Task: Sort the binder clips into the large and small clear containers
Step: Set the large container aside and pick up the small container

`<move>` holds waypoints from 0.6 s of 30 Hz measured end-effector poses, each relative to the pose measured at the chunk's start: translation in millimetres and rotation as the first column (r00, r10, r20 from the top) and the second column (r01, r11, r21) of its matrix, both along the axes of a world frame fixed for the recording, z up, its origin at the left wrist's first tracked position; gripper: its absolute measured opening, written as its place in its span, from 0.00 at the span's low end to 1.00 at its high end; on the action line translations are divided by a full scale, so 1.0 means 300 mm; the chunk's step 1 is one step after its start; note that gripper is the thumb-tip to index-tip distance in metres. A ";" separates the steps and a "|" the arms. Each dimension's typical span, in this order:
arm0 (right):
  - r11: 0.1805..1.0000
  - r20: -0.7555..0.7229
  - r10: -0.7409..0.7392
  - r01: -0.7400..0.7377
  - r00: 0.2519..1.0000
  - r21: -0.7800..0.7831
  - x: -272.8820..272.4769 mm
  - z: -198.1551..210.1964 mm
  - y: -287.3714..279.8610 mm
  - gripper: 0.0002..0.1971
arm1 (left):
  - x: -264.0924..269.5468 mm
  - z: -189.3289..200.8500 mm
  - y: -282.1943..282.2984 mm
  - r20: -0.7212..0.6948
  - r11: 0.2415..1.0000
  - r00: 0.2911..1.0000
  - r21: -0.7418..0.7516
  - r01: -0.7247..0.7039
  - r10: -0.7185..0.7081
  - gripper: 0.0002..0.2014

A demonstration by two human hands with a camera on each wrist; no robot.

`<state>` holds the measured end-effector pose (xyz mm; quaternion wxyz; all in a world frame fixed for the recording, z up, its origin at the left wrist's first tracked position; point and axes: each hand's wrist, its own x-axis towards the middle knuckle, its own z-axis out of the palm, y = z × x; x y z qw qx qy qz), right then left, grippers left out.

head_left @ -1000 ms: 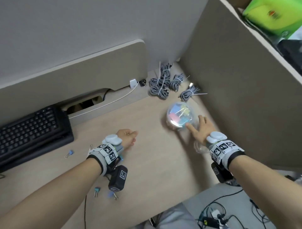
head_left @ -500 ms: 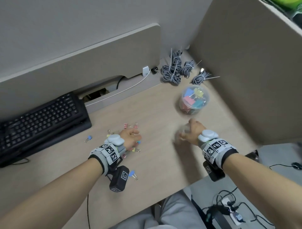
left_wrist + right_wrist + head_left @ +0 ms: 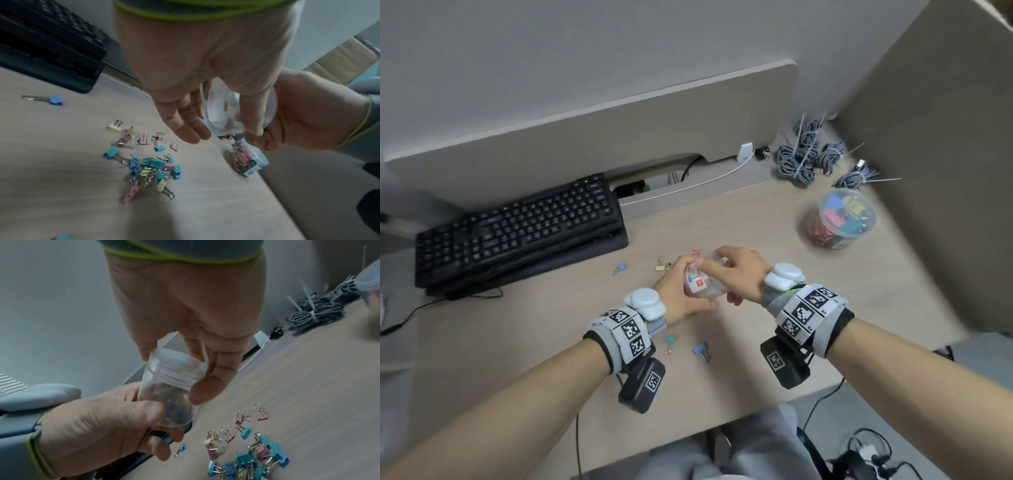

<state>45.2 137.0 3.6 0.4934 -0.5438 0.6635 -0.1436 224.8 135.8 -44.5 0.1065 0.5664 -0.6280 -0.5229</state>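
Both hands hold the small clear container (image 3: 702, 281) just above the desk's middle. My left hand (image 3: 678, 291) grips its lower body (image 3: 176, 415), and my right hand (image 3: 726, 270) pinches its clear lid (image 3: 174, 363) with thumb and fingers. It appears end-on in the left wrist view as the small container (image 3: 226, 112). Several small coloured binder clips (image 3: 152, 168) lie scattered on the desk below the hands, seen also as clips (image 3: 246, 451). The large clear container (image 3: 842, 217) stands at the far right, full of bigger coloured clips.
A black keyboard (image 3: 517, 229) lies at the back left. Bundled grey cables (image 3: 808, 157) sit in the far right corner by a beige partition (image 3: 935, 171). Stray clips (image 3: 700, 349) lie near the left wrist, another blue clip (image 3: 621, 267) by the keyboard.
My right hand carried the small container left, from beside the large one to the desk's middle. The left hand lifted off the clips and took hold of its body.
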 end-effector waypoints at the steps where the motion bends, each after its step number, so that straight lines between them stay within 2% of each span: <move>1: 1.000 -0.008 0.023 -0.023 1.000 -0.002 0.017 -0.004 -0.001 0.27 | 0.018 0.004 0.006 0.005 1.000 1.000 0.002 -0.003 0.003 0.38; 4: 0.990 -0.089 0.138 -0.141 0.986 -0.031 0.056 -0.034 0.005 0.26 | 0.057 0.004 0.015 0.020 0.998 1.000 0.059 0.013 -0.014 0.32; 6: 0.956 -0.183 0.262 -0.281 0.948 -0.086 0.088 -0.062 0.014 0.31 | 0.091 -0.004 0.023 -0.046 0.986 0.999 0.163 0.014 -0.007 0.31; 8: 0.931 -0.171 0.328 -0.349 0.929 -0.110 0.105 -0.072 0.018 0.35 | 0.128 -0.015 0.033 -0.082 0.975 0.996 0.223 -0.006 0.025 0.29; 10: 0.945 -0.121 0.283 -0.298 0.951 -0.132 0.093 -0.088 -0.004 0.30 | 0.174 -0.019 0.035 -0.036 0.960 0.995 0.268 -0.083 0.096 0.27; 12: 0.959 -0.175 0.224 -0.249 0.959 -0.136 0.051 -0.119 -0.031 0.27 | 0.221 -0.019 0.028 0.038 0.948 0.987 0.273 -0.162 0.157 0.33; 14: 0.958 -0.315 0.245 -0.279 0.917 -0.067 0.008 -0.168 -0.044 0.28 | 0.273 -0.025 0.019 0.090 0.940 0.971 0.244 -0.238 0.222 0.39; 18: 0.953 -0.557 0.303 -0.251 0.774 0.170 -0.062 -0.270 -0.042 0.28 | 0.346 -0.049 0.023 0.121 0.925 0.942 0.184 -0.332 0.313 0.39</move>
